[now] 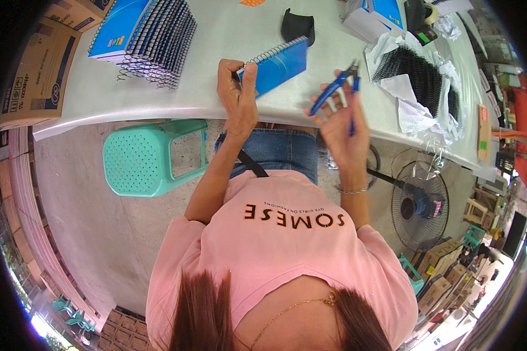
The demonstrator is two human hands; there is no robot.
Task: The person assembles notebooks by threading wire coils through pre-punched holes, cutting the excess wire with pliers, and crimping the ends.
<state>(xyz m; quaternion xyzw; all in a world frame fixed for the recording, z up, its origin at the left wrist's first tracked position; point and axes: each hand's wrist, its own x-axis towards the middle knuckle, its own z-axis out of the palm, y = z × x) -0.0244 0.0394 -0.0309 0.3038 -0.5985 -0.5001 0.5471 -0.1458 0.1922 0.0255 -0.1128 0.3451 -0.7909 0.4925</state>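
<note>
Near: right hand (345,126) closed round blue-handled pliers (335,89), tips pointing up-left twd the notebook. Left hand (238,96) pinches the blue spiral notebook (280,65) at its near corner on the table edge (129,114); its coil edge runs diag, up-right. Left hand nearer. Far: stack of bound notebooks (149,35).
</note>
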